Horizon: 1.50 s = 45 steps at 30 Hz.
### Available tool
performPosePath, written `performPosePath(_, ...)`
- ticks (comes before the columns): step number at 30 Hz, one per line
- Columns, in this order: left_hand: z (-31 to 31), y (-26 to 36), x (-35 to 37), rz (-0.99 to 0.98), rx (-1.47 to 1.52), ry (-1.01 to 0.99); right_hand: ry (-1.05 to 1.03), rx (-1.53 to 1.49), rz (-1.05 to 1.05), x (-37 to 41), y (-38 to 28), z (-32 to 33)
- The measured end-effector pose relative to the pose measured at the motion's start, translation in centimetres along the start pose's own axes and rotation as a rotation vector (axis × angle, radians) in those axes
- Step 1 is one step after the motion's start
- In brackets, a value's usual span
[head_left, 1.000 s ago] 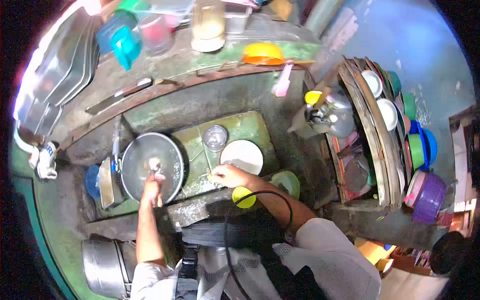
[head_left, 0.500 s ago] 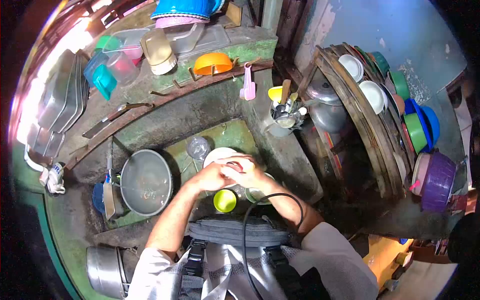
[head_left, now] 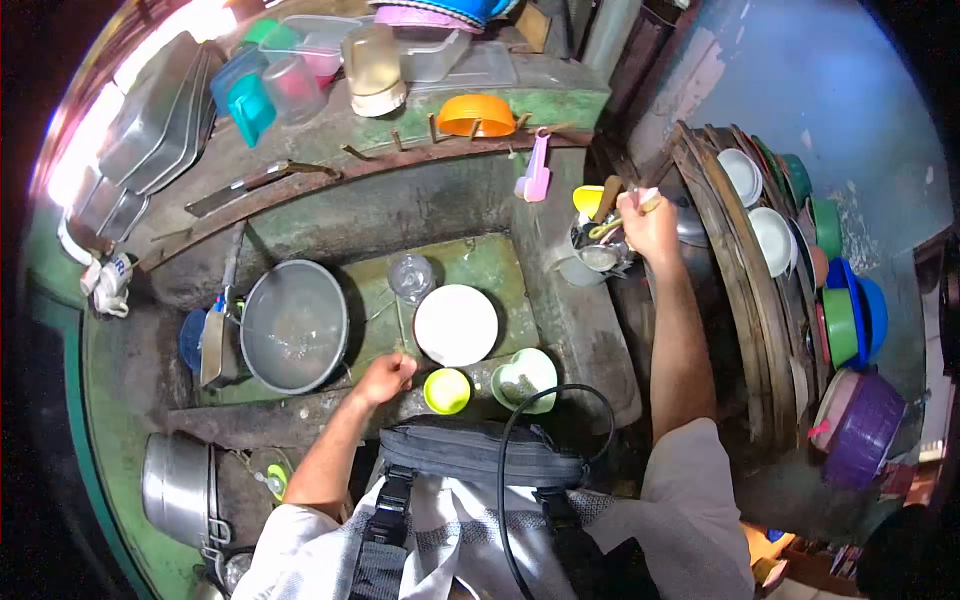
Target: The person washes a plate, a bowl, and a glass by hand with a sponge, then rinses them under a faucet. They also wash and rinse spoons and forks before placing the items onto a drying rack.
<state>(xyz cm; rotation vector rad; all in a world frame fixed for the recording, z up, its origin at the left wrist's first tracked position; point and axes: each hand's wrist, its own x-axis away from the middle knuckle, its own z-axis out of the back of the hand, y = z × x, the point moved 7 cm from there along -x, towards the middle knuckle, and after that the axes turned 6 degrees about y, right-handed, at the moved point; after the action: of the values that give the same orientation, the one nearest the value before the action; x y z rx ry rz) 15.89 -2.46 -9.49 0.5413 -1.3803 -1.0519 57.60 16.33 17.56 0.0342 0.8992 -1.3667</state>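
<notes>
My right hand is closed at the holder of utensils, above its right side. A yellowish handle passes by its fingers, but what it grips is not clear. My left hand is closed at the sink's front ledge; whatever it holds is too small to make out. Right of it stand a lime-green cup and a pale green bowl with a dark green scouring pad inside. A white plate lies in the sink, beside a clear cup.
A large grey basin with water fills the sink's left side. A knife lies along the back ledge, near an orange bowl. On the right, a wooden rack holds plates and bowls. A metal pot sits lower left.
My hands were together over the white plate around a reddish thing. They have parted: the right reached up to the utensil holder, the left moved left and down. The plate is now uncovered.
</notes>
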Motion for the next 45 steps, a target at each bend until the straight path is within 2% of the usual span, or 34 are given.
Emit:
performPosePath(1,0.8,-0.9,0.7,0.021,-0.002,0.030,-0.144,0.026,-0.155,0.0,-0.1,-1.1)
performPosePath(4,2.7,-3.9,2.9,0.125,0.120,0.122,-0.177,0.119,-0.236,1.2,5.0,-6.4)
performPosePath(6,3.9,-6.2,3.9,0.136,0.146,0.144,-0.172,0.148,-0.242,1.8,4.1,-6.5)
performPosePath(8,4.9,-7.8,5.3,0.155,0.186,0.204,-0.274,0.062,-0.308,1.8,4.5,-6.9)
performPosePath(9,5.3,-8.6,5.8,0.184,0.197,0.226,-0.353,-0.004,-0.327,1.9,8.6,-10.0)
performPosePath(12,6.3,-11.8,6.5,0.232,0.248,0.245,-0.486,0.005,-0.264,2.8,6.7,-10.4)
performPosePath(13,6.6,-12.9,6.5,0.231,0.256,0.244,-0.606,-0.054,-0.221,2.7,4.9,-10.0)
performPosePath(14,7.0,-13.4,6.6,0.205,0.279,0.246,-0.608,-0.049,-0.214,2.6,4.4,-9.3)
performPosePath(16,7.3,-13.8,6.9,0.183,0.309,0.245,-0.702,-0.436,-0.273,2.8,3.5,-8.4)
performPosePath(17,7.5,-13.1,7.4,0.202,0.322,0.256,-0.787,-0.179,-0.408,2.8,4.9,-8.0)
performPosePath(18,7.7,-12.7,7.7,0.220,0.337,0.270,-0.790,-0.173,-0.404,2.8,4.6,-7.7)
performPosePath(20,8.2,-13.5,7.7,0.239,0.307,0.290,-0.520,0.173,-0.345,2.3,2.7,-4.3)
performPosePath(21,8.4,-12.6,8.1,0.238,0.317,0.288,-0.279,0.142,-0.187,1.8,-2.0,-2.3)
performPosePath(22,8.8,-12.2,8.5,0.239,0.327,0.291,-0.147,0.323,-0.013,1.7,-4.8,-2.3)
performPosePath(24,8.9,-12.4,8.2,0.199,0.374,0.275,-0.222,0.358,0.156,2.5,-3.9,-5.7)
performPosePath(25,9.0,-15.6,6.3,0.079,0.462,0.175,-0.288,0.366,0.124,2.7,-1.2,-7.6)
performPosePath(26,9.6,-14.9,7.0,0.079,0.379,0.299,-0.288,0.475,0.052,2.8,-1.3,-7.8)
performPosePath(27,10.2,-15.6,7.3,0.099,0.226,0.335,-0.251,0.432,0.151,3.2,-1.3,-8.1)
performPosePath(28,10.3,-16.8,6.8,0.026,0.308,0.303,-0.482,0.582,0.042,3.7,-0.2,-8.8)
performPosePath(29,10.9,-15.1,7.3,0.052,0.258,0.352,-0.468,0.561,0.003,3.6,0.8,-8.7)
performPosePath(30,11.1,-13.7,8.1,0.072,0.205,0.373,-0.392,0.595,0.049,3.3,2.0,-8.4)
performPosePath(33,11.9,-15.1,8.7,0.076,0.263,0.335,-0.387,0.503,-0.063,3.6,1.2,-7.4)
performPosePath(34,12.4,-15.1,9.3,0.007,0.406,0.350,-0.360,0.476,-0.021,3.5,2.2,-7.9)
performPosePath(35,12.6,-17.9,8.1,-0.045,0.335,0.259,-0.302,0.555,-0.042,3.3,-1.2,-6.6)
performPosePath(36,13.4,-17.7,8.7,0.194,0.357,0.344,-0.344,0.546,-0.151,3.0,0.2,-6.7)
performPosePath(37,13.6,-18.0,8.6,0.222,0.440,0.356,-0.265,0.438,-0.108,2.8,-0.6,-6.1)
performPosePath(38,14.5,-19.2,8.3,0.120,0.476,0.334,-0.353,0.503,-0.129,2.3,-0.5,-6.2)
performPosePath(39,15.3,-17.7,9.1,0.107,0.410,0.340,-0.300,0.432,-0.058,2.3,1.7,-6.9)
performPosePath(40,16.1,-18.4,9.0,0.143,0.351,0.362,-0.321,0.502,-0.114,2.1,0.9,-6.7)
performPosePath(42,16.9,-17.9,9.0,0.156,0.351,0.360,-0.313,0.448,-0.030,1.5,0.4,-6.6)
performPosePath(44,17.1,-17.7,8.1,0.160,0.340,0.363,-0.298,0.329,-0.138,1.4,1.1,-6.6)
performPosePath(45,17.0,-17.4,8.1,0.160,0.331,0.368,-0.328,0.374,-0.187,1.4,1.4,-6.4)
